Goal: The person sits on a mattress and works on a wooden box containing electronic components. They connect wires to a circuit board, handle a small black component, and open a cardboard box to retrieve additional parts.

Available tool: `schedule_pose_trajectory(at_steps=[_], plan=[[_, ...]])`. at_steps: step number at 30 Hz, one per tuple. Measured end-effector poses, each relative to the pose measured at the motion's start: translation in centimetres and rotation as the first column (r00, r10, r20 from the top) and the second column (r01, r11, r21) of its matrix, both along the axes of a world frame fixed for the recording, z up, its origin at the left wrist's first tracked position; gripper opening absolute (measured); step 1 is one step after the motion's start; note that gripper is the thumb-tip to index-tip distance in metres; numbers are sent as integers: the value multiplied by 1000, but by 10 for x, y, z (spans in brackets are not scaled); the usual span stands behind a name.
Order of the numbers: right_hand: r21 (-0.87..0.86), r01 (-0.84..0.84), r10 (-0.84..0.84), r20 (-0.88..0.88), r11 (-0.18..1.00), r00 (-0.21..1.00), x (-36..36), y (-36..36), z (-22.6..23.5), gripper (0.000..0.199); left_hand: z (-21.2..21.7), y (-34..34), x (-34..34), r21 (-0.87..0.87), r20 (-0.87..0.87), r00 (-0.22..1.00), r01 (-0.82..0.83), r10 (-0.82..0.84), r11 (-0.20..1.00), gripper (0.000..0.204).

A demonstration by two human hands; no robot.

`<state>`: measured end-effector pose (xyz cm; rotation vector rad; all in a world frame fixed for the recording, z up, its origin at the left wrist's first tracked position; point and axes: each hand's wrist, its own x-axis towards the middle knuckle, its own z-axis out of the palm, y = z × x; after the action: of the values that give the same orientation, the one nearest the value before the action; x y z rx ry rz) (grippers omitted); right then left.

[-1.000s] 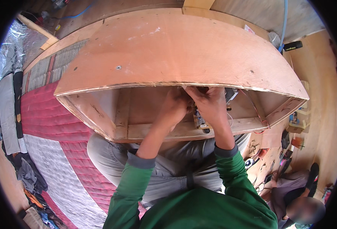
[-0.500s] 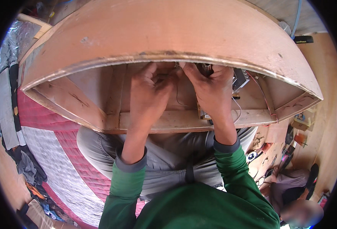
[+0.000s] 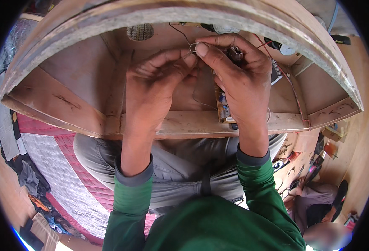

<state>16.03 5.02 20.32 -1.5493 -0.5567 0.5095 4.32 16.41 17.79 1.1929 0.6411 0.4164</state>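
Observation:
My left hand point(image 3: 153, 85) and my right hand point(image 3: 243, 79) meet inside an open wooden box point(image 3: 272, 31) with a curved edge. Both hands pinch a thin dark wire point(image 3: 179, 32) between thumb and fingers, where its ends appear bent together. Tucked in the curled fingers of my right hand is a small shiny metal piece point(image 3: 235, 53), whose kind I cannot make out. Below that hand, a circuit board point(image 3: 223, 109) rests in the box, partly hidden by the palm. Another thin wire point(image 3: 199, 99) curves down toward the board.
Red wires point(image 3: 291, 88) run along the box's right side, near a finned metal part point(image 3: 275, 77). A round mesh-covered hole point(image 3: 140, 32) shows in the inner wall. A red and white quilt point(image 3: 52, 163) lies at left. Another person point(image 3: 318, 205) sits at lower right near scattered tools.
My view now reaches deeper under the box's edge, showing the inner wall and the pinched wire. Both hands have shifted slightly apart at the wrists, with fingertips still together.

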Motion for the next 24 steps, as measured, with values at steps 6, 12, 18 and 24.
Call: schedule_pose_trajectory(at_steps=[6,12,18,24], plan=[[17,26,-25,-28,1000,999,-2,2,-6,14,-2,-1,1,97,12,1000,-8,6,995,23],[25,23,-23,-16,999,1000,0,3,-11,16,-1,-1,2,96,1,1000,-4,4,995,24],[-45,55,-53,38,998,998,-2,3,-10,14,-2,-3,2,54,33,998,-49,48,997,18],[-40,6,0,150,999,989,-3,3,-10,11,-4,1,1,204,-5,999,-47,49,978,18]])
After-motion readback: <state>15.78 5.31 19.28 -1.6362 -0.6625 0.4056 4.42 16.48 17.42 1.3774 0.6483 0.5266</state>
